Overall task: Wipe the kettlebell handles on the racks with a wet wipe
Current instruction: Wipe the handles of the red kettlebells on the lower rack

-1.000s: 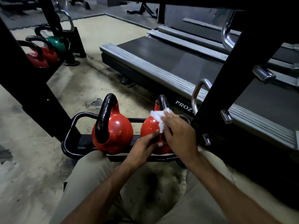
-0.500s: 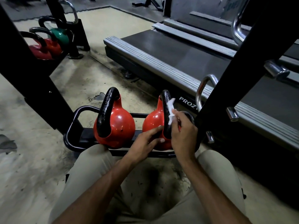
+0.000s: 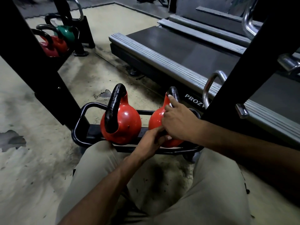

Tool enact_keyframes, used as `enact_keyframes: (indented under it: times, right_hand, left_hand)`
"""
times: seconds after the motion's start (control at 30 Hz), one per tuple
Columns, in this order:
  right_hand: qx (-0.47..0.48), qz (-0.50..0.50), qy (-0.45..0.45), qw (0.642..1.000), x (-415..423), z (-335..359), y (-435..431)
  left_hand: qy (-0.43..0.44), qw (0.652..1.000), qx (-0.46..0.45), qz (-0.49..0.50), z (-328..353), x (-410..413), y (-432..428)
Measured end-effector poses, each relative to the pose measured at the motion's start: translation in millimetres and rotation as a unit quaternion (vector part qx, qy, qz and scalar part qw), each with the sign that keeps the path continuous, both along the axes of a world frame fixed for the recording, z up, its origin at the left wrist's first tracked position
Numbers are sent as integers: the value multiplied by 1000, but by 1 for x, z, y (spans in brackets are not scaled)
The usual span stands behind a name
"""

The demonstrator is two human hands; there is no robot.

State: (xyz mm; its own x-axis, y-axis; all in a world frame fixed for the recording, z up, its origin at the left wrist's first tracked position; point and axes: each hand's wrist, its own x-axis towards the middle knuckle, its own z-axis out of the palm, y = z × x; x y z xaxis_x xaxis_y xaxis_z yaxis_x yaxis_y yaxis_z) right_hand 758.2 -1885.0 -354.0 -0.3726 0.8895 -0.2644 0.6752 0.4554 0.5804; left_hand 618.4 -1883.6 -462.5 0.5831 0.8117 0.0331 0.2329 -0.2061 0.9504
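Floor: worn beige concrete floor [image 3: 40,159], patchy w/ dark stains & flaked spots; dark rubber matting [image 3: 32,12] along the far edge.
Room: gym. Treadmill [image 3: 178,51] runs diagonally across upper R, w/ grey ribbed side rail & "PROZ" lettering on its frame near the bells. 2nd treadmill [image 3: 211,20] is behind it.
Posts: black L post [image 3: 40,70] and black R post [image 3: 243,70], the R one w/ chrome pegs. A chrome loop [image 3: 209,88] is just beside the R post.
Far rack: upper L, holds a green kettlebell [image 3: 66,34] & red kettlebells [image 3: 60,44], all w/ black handles.
Low rack [image 3: 78,125]: black tubular tray on the floor btwn the posts, right in front of the person's knees [image 3: 100,159], which are in beige trousers.
L kettlebell [image 3: 126,124]: glossy red body w/ a thick black handle arcing up. Sits in the low rack just beside the other bell, no hand on it.
R kettlebell [image 3: 156,120]: same red, also in the low rack. Only the black handle top [image 3: 173,93] pokes out above the fingers; the rest of the handle is covered.
Wet wipe [image 3: 170,105]: just a small white sliver shows under the R fingers, against the handle. Rest hidden.
R hand [image 3: 180,122]: draped over the R bell's handle, fingers curled onto wipe & handle, index finger stretched up along the handle.
L hand [image 3: 151,142]: fingers reach out nearly straight & touch the R bell's lower front, tips partly tucked under the R hand.
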Motion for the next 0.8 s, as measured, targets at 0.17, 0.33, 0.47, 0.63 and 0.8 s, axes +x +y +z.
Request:
enact_keyframes:
  times: [0.17,0.33,0.47,0.63,0.8]
  right_hand:
    - [-17,-32,24,999,-5,9,8]
    - [148,9,236,960,26,-23,-26]
    - [286,-138,584,747,13,-51,-62]
    - [266,-325,770,481,-8,-63,-51]
    - [220,-342,802,438,9,-64,-44]
  left_hand:
    - [-4,1000,-22,-7,-2,0,2]
    - [-8,1000,3,1,-4,0,1]
    - [-1,1000,4,-3,-8,1,3]
    - [-27,1000,-15,2,-6,1,1]
    - [-34,999,-17,5,-7,2,-1]
